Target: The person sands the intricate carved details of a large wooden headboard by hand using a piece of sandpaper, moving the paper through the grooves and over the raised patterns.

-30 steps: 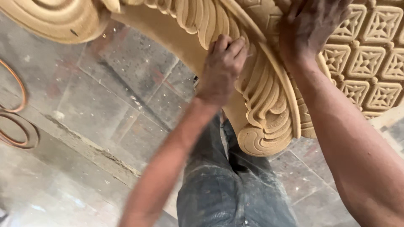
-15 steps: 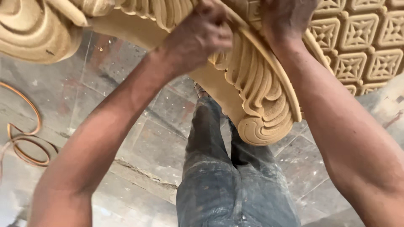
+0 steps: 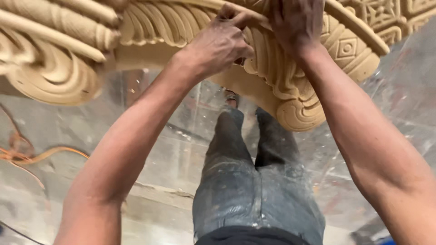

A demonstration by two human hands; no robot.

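Tan carved wood fills my upper view: a scroll end (image 3: 50, 81) at far left, fluted leaf carving across the middle, a second scroll (image 3: 302, 115) lower right, and a lattice panel (image 3: 390, 16) top right. No packages, labels or signs visible. An orange cord (image 3: 27, 156) lies on the grey floor (image 3: 159, 149), left. My left hand (image 3: 220, 43) is clenched against the carved piece (image 3: 159, 22), fingertips pinched at its ridge. My right hand (image 3: 295, 22) presses flat on the carving; its grip I cannot tell. Compared with half a second ago, the carving sits higher and further right.

Soft even light, slight motion blur, edges stretched
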